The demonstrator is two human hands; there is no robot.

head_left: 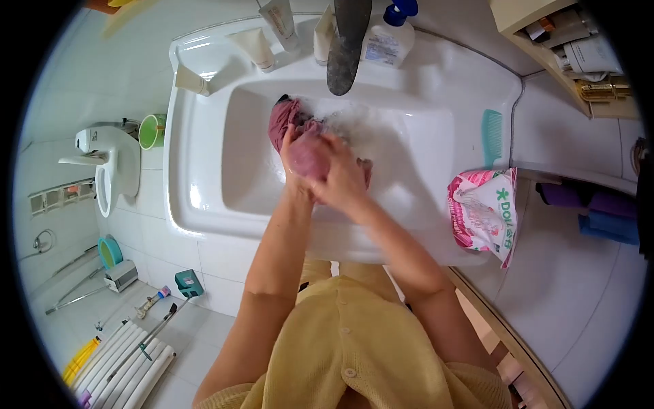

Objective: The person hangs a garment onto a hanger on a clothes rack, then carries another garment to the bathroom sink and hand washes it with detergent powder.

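A wet mauve cloth (pixel 310 155), bunched up, is gripped between my two hands over the sink (pixel 415 146). My left hand (pixel 294 176) is closed around its left side, with the thumb pointing up. From the other side, my right hand (pixel 344 176) wraps its fingers over the cloth and is slightly blurred. More of the fabric, with a dark edge, bunches up beyond my left hand, and another bit hangs to the right of my right hand. White suds and water lie in the basin beneath the dark tap (pixel 351 51).
Several tubes (pixel 253 49) and a pump bottle (pixel 388 42) line the sink's back ledge. On the right rim are a teal comb (pixel 491 138) and an opened pink-and-white packet (pixel 482 213). A shelf (pixel 545 58) with toiletries juts out at upper right.
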